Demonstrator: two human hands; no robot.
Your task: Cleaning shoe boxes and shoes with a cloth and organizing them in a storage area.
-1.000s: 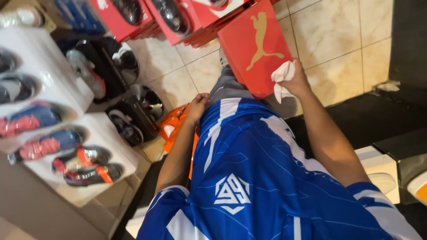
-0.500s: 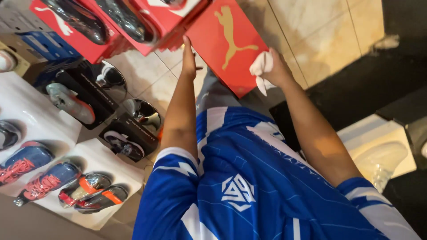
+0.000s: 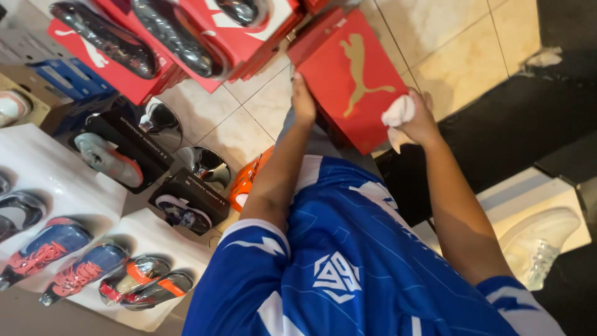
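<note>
White cloth [image 3: 397, 117] bunched in right hand [image 3: 418, 122] — fingers curled shut on it, pressed against the red shoe box's [image 3: 351, 78] right edge. Left hand [image 3: 303, 99] fingers together, flat on the box's left edge. Box held tilted over the tiled floor [image 3: 448, 37], below red boxes [image 3: 186, 43] carrying dark boots [image 3: 174, 38] — white sneaker [image 3: 540, 239] lower right.

The shoebox [image 3: 351, 78] sits in the upper centre of the frame, between the left hand [image 3: 303, 99] at its left edge and the right hand [image 3: 418, 118] at its lower right corner. A cloth [image 3: 397, 117] lies between the right hand and the box. More boxes [image 3: 205, 37] bearing shoes [image 3: 102, 38] occupy the upper left. Shoes on platforms [image 3: 81, 270] fill the lower left. One shoe [image 3: 540, 244] lies at the right edge.
</note>
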